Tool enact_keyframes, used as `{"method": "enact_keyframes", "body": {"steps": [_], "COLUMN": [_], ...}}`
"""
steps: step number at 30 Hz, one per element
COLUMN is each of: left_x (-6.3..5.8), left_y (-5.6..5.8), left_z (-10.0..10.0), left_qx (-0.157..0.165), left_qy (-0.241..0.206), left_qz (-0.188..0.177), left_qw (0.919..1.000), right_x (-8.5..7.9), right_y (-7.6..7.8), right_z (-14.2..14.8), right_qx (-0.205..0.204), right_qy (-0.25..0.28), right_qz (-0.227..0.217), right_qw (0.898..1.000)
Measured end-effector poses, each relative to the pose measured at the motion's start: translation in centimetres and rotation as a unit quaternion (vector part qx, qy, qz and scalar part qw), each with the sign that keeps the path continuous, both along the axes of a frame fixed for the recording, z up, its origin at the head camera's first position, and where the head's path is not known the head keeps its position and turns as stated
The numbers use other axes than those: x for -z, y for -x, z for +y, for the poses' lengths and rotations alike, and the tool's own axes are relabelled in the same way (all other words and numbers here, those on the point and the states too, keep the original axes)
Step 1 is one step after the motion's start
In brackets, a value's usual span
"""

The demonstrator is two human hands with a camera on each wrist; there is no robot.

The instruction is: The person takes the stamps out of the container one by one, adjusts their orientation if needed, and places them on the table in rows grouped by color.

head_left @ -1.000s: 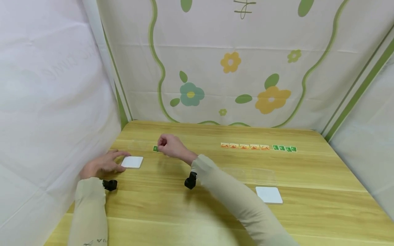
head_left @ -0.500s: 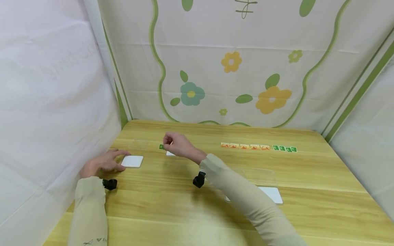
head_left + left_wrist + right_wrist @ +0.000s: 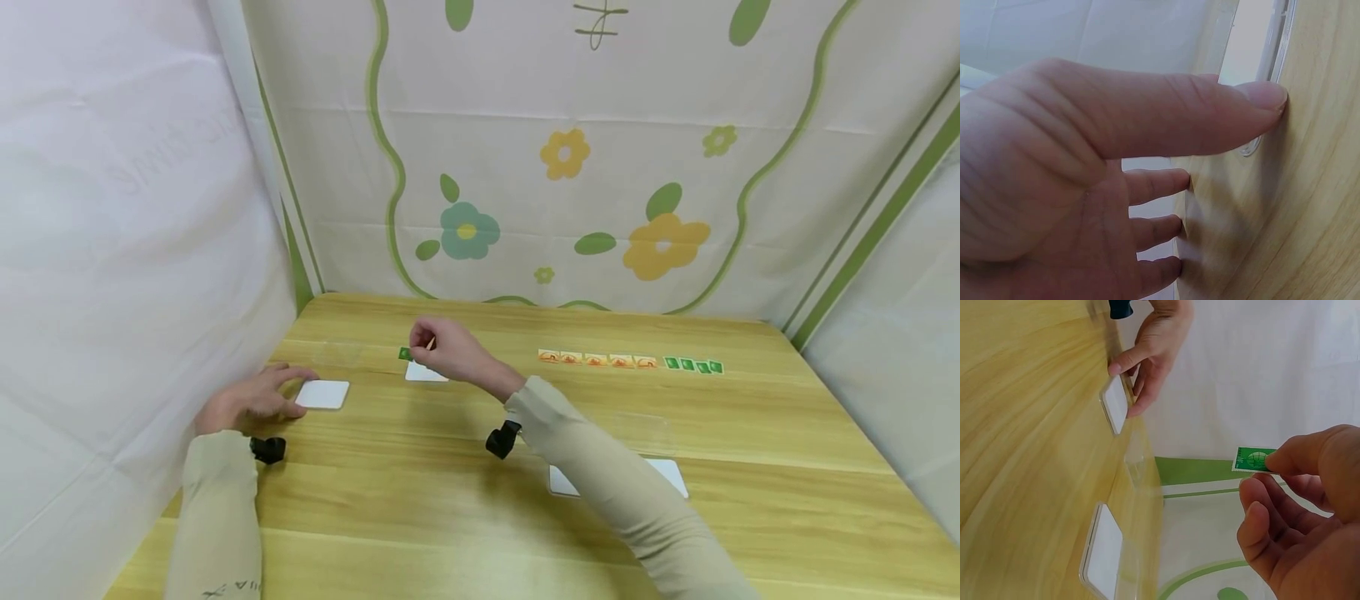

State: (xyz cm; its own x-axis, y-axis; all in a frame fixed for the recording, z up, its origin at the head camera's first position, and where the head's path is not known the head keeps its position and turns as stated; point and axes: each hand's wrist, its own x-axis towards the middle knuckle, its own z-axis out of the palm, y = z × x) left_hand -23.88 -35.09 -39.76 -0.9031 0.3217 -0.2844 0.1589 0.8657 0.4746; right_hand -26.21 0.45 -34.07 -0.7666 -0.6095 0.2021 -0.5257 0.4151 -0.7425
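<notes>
Between thumb and forefinger, my right hand pinches a small green stamp with a perforated edge, held up off the table. Behind and below that hand in the head view lies a flat white case, partly covered by it. At the left, my left hand grips the left end of another flat white case, thumb on the near edge and forefinger on the far edge. Seen from the left wrist, the thumb lies against the clear rim of this case, and the other fingertips touch the wood.
A row of several orange stamps lies at the back right, with several green stamps beside it. Two more white cases sit front right, partly under the right forearm. Clear lids lie behind the cases. Cloth walls border the table.
My right hand has moved to the right with the green stamp, uncovering the white case behind it. The left hand has stayed in place on its case.
</notes>
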Motion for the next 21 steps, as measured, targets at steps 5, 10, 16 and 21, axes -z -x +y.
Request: {"method": "enact_keyframes", "body": {"steps": [5,10,16,21], "left_x": [0.0,-0.1,-0.1,-0.1], "left_y": [0.0,-0.1,-0.2,-0.2], "left_z": [-0.1,0.1,0.1,0.1], "left_qx": [0.002,-0.001,0.001,-0.001], "left_qy": [0.005,0.006,0.003,0.0], "left_qz": [0.004,0.002,0.003,0.002], "left_qw": [1.0,1.0,1.0,1.0], "right_x": [-0.3,-0.3,-0.5,-0.9], "right_y": [-0.2,-0.5,-1.0,-1.1], "right_z": [1.0,2.0,3.2,4.1], "right_qx": [0.0,-0.002,0.002,0.008], "right_qy": [0.004,0.011,0.025,0.029], "right_qz": [0.005,0.017,0.026,0.019], "right_qw": [1.0,1.0,0.999,0.999]}}
